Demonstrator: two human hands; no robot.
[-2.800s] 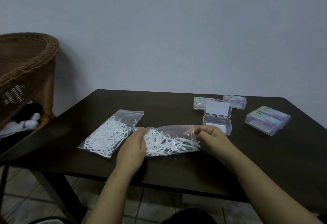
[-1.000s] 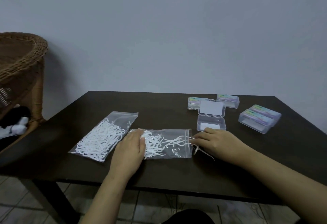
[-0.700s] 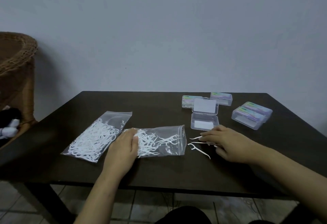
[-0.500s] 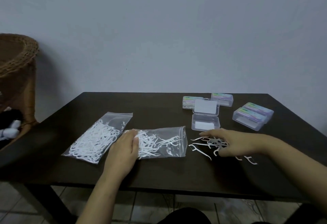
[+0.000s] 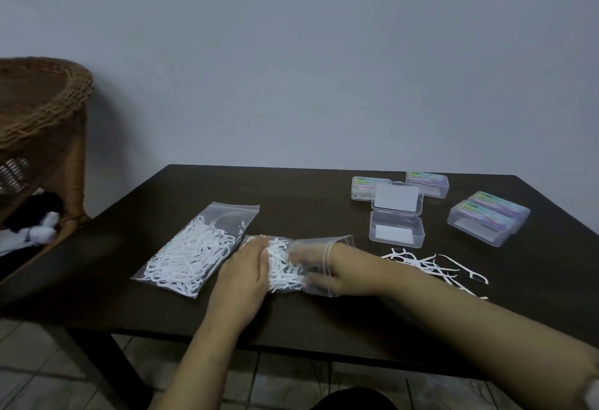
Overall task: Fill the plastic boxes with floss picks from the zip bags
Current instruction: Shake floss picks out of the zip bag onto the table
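Note:
Two clear zip bags of white floss picks lie on the dark table [image 5: 308,322]. The left bag [image 5: 194,249] lies flat and untouched. My left hand [image 5: 241,275] presses the closed end of the nearer bag [image 5: 343,242] flat against the table. My right hand [image 5: 316,268] is pushed inside that bag through its open mouth, fingers among the picks; whether they grip any is hidden by the plastic. A loose pile of floss picks [image 5: 434,267] lies on the table to the right. Behind it stands an open clear plastic box [image 5: 396,230] with its lid up.
Several closed plastic boxes with coloured labels stand at the back right, two [image 5: 366,187] behind the open box and a pair [image 5: 489,218] further right. A wicker chair [image 5: 42,137] with a black and white soft toy stands left of the table.
My right hand left a pile of picks on the table at the right, then went back left and into the bag's mouth. My left hand stayed pressed on the bag.

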